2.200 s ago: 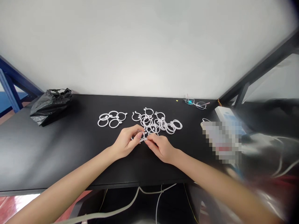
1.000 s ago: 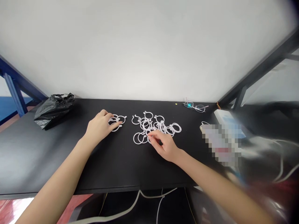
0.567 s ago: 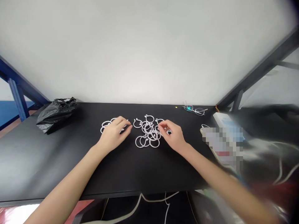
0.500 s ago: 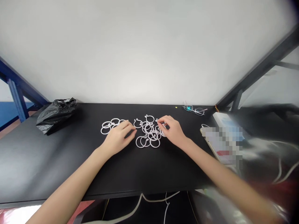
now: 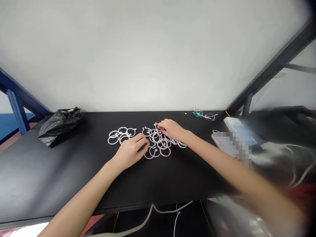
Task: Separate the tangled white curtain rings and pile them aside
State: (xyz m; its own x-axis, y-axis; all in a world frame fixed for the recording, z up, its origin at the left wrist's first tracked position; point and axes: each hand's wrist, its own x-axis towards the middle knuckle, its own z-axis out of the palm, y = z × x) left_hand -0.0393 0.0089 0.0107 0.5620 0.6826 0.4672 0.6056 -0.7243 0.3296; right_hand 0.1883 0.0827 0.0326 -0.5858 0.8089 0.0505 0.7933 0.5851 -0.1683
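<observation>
rings [image 5: 158, 141] heaped mid-counter, being picked through one at a time.
head view: lying flat on black counter [image 5: 49, 171], round, so no long axis; small tabs pointing every way. right hand [image 5: 171, 129] reaching over far side of heap, grip state impossible to tell. left hand [image 5: 132, 152] loosely curled, grip apart, touching near edge. next: probably pinching one ring free. sorted group [image 5: 120, 135] lying just left.

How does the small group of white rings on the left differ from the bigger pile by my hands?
The left group of rings holds only a few, lying flat and untouched; the main pile of rings holds many more, overlapping, with the left hand and right hand on it. Both are white plastic on the black table.
</observation>
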